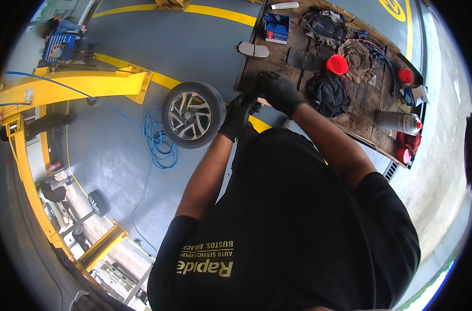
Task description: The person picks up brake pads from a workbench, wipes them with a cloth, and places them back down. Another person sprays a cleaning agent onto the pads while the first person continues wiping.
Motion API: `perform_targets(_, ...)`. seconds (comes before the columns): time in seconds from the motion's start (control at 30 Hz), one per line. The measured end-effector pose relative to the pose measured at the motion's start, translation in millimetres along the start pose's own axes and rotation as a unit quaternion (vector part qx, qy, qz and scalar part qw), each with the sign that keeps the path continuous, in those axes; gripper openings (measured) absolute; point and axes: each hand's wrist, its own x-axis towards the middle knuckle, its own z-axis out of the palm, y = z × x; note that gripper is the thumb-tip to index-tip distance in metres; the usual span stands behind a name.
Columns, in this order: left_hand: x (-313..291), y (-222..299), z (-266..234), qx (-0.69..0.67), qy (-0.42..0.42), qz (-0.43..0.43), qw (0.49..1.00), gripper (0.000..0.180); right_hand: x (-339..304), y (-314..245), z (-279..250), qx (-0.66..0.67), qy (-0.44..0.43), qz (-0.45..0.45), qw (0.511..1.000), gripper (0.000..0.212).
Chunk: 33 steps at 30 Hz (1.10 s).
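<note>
My left hand (235, 117), in a black glove, is at the near left edge of the wooden workbench (369, 118). Close beside it, my right hand (279, 92), also gloved in black, reaches in over the bench corner. Both hands have their fingers curled toward each other around something dark. Black gloves against dark surroundings hide what that is. Just beyond the hands lies a pair of grey brake pads (253, 50) on the bench edge. To the right of my right hand is a crumpled black cloth (329, 95).
A wheel with tyre (193, 115) is on the floor to the left, by a coiled blue hose (161, 142). The bench carries a blue box (276, 28), a red cup (337, 65), a brown rag (356, 60) and a spray can (398, 122). A yellow lift arm (80, 88) extends at left.
</note>
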Motion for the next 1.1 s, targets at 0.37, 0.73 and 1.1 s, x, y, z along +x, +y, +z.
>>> perform_targets(0.37,6.5,-1.2,-9.1,0.21,0.007,0.204,0.956,0.042,7.5,-15.6,-2.7,-0.082,-0.001,-0.042,0.996,0.024)
perform_targets(0.73,-6.2,5.1,1.9,0.092,0.007,0.067,0.993,0.044,23.8,-7.1,-22.9,0.025,-0.05,0.084,0.995,0.024)
perform_targets(1.1,4.8,7.4,-13.1,0.353,0.013,0.218,0.91,0.033,4.1,-47.8,-11.2,-0.221,-0.106,0.04,0.969,0.042)
